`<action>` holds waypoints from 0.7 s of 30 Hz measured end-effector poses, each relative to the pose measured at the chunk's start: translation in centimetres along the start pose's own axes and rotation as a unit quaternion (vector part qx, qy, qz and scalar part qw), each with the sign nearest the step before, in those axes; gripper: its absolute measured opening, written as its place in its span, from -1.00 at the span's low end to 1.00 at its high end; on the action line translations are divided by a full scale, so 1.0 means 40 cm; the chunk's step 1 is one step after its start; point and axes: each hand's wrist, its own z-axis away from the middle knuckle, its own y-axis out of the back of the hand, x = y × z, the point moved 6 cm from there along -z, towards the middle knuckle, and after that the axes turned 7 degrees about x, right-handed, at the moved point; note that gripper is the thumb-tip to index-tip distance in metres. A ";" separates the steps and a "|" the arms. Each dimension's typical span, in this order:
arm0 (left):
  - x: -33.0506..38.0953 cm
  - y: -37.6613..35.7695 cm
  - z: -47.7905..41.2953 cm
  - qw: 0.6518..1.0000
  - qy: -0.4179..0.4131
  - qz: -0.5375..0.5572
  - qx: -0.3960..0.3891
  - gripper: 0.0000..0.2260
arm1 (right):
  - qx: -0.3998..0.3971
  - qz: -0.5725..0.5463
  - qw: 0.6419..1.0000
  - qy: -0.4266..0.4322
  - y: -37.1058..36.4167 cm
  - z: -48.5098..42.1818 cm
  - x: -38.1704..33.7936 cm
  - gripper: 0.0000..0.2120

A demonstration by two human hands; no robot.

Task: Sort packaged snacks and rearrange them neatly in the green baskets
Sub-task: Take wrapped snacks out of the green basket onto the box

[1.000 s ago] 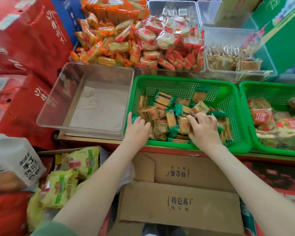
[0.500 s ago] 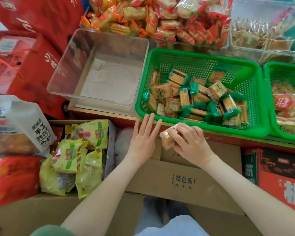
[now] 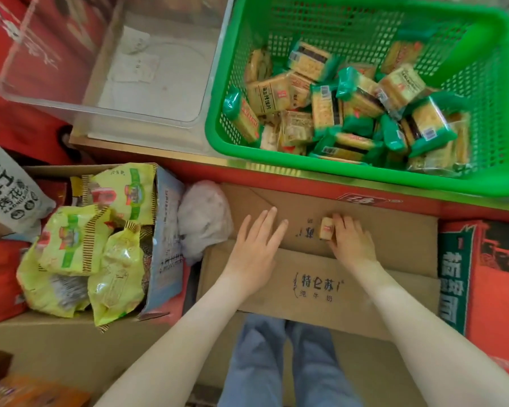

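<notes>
Cardboard box (image 3: 321,277) lies nearest, under both hands. Left hand (image 3: 254,245) rests flat, fingers straight. Right hand (image 3: 350,242) pinches a small snack packet (image 3: 326,229), which sits between the hands. Beyond, green basket (image 3: 365,175) holds jumbled wrapped snacks (image 3: 323,110).

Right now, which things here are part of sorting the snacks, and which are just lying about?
Part of the job: green basket; snack packets piled in it; small packet held by the right hand; the open left hand beside it.

Just lying about: clear tub; yellow-green bags; cardboard box; white plastic bag; red carton.
</notes>
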 end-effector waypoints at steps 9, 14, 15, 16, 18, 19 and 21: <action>0.090 0.237 -0.205 0.962 -0.120 0.094 0.228 -0.65 | 0.312 -0.162 0.921 0.170 0.334 0.074 -0.062 -0.67; 0.131 0.318 -0.391 0.950 -0.165 0.093 0.247 -0.72 | 0.388 -0.149 0.874 0.253 0.464 0.094 -0.009 -0.80; 0.134 0.313 -0.428 0.957 -0.170 0.083 0.218 -0.71 | 0.402 -0.155 0.868 0.246 0.480 0.094 0.001 -0.82; 0.137 0.300 -0.460 0.966 -0.178 0.075 0.174 -0.69 | 0.418 -0.153 0.865 0.233 0.496 0.090 0.010 -0.83; 0.140 0.271 -0.508 0.979 -0.180 0.075 0.060 -0.68 | 0.438 -0.138 0.870 0.179 0.533 0.058 0.032 -0.78; 0.137 0.255 -0.526 0.983 -0.170 0.069 0.002 -0.67 | 0.433 -0.133 0.882 0.129 0.551 0.029 0.052 -0.74; 0.130 0.225 -0.551 0.984 -0.156 0.034 -0.083 -0.63 | 0.373 -0.113 0.921 0.006 0.567 -0.043 0.100 -0.60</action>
